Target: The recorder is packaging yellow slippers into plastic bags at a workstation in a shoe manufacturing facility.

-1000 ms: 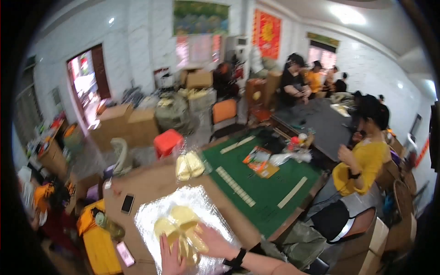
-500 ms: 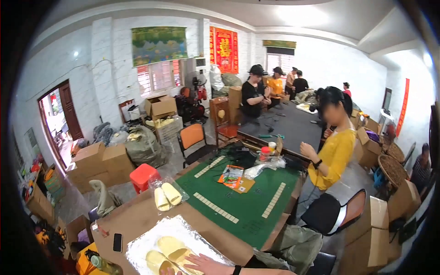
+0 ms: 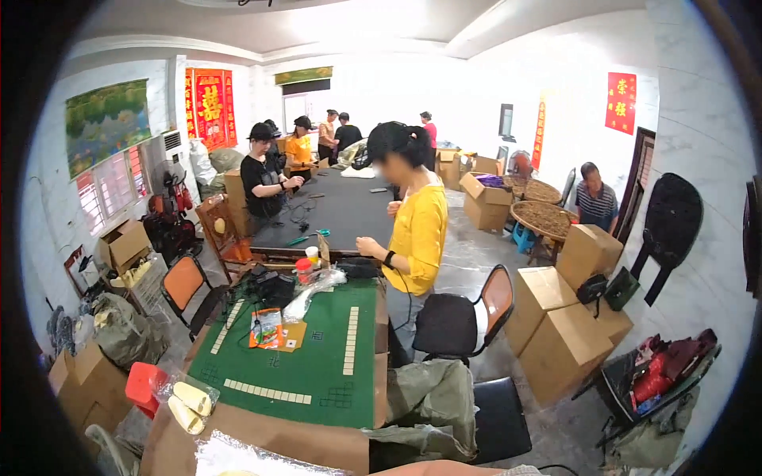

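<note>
A sliver of my right forearm [image 3: 448,468] crosses the lower edge, with a light sleeve or band beside it; the hand itself is out of view. My left hand does not show at all. Closest to the arm is a shiny silver foil sheet [image 3: 254,458] on the brown table top [image 3: 294,439]. Only a trace of pale yellow shows on the foil at the very bottom. Beyond the sheet, on the left, lies a pair of pale yellow slippers [image 3: 190,404] in a clear plastic bag.
Ahead is a green mahjong mat [image 3: 317,357] with rows of white tiles. A person in a yellow top [image 3: 421,230] stands at its far right; several others work along a dark table [image 3: 349,210]. Nearby are an olive sack [image 3: 432,404], a black chair [image 3: 448,325] and cardboard boxes [image 3: 571,349].
The view has swung to the right and up. Both hands, the slippers beneath them and the phone have left the picture, except a trace of pale yellow at the bottom.
</note>
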Demonstrator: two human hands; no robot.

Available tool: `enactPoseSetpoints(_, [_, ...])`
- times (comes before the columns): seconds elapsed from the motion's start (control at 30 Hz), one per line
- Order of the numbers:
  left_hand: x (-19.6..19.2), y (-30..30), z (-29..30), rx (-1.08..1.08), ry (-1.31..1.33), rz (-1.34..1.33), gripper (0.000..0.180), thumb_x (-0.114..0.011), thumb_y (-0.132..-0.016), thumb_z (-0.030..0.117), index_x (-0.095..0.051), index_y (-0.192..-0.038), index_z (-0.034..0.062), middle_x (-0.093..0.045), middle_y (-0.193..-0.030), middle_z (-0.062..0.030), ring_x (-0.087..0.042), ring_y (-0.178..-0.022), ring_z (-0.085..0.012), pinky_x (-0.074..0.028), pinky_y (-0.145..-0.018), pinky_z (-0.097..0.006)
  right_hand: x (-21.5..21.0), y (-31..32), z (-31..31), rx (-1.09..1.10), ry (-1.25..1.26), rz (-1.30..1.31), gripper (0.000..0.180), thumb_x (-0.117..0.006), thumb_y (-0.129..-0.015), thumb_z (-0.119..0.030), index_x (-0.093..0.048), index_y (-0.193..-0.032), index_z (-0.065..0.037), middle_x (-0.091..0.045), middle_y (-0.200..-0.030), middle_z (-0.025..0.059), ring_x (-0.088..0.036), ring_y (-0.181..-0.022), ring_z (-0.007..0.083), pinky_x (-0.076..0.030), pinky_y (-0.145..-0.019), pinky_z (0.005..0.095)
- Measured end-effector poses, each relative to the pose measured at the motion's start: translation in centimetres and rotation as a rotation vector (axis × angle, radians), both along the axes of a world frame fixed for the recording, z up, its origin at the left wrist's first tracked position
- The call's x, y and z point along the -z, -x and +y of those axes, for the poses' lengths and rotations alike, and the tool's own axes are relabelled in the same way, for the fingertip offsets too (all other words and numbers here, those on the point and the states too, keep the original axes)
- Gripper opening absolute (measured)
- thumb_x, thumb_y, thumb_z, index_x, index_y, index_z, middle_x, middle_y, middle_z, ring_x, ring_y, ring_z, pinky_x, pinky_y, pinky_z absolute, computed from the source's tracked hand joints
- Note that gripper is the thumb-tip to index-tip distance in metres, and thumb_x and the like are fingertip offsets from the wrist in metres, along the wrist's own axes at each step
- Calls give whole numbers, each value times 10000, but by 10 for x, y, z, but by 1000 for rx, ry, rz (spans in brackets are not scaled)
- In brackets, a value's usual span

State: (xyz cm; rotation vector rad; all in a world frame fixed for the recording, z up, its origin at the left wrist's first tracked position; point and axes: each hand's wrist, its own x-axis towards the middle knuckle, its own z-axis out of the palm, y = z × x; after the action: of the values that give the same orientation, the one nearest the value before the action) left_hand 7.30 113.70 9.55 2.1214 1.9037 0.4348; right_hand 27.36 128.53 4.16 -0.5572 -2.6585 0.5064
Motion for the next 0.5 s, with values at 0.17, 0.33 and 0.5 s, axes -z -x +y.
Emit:
enactPoseSetpoints(0.17, [5, -4, 0, 36, -105, -6, 774, -589, -933, 539, -404, -1513, 61, -182, -1631, -247, -71, -1491, -509, -100, -1198, -614, 5, -3, -2, 20, 38, 34, 814, -619, -826, -684, -519, -1437, -156, -352, -1566, 206, -294, -1446, 417, -237, -1160, 565])
enactPoseSetpoints(0.33, [11, -6, 2, 2, -54, 26, 758, -603, -933, 523, -410, -1511, 72, -191, -1628, -246, -78, -1488, -514, -115, -1192, -631, 1, -9, 0, 13, 32, 43, 811, -615, -825, -693, -538, -1421, -149, -373, -1547, 214, -316, -1433, 415, -255, -1147, 567])
enactPoseSetpoints(0.5, [6, 6, -4, 35, -413, -125, 716, -686, -888, 418, -471, -1448, 26, -315, -1553, -274, -213, -1431, -540, -169, -1169, -632, -23, 19, 4, -121, 194, 61, 762, -766, -769, -510, -558, -1386, -114, -438, -1460, 269, -419, -1310, 459, -338, -1072, 548])
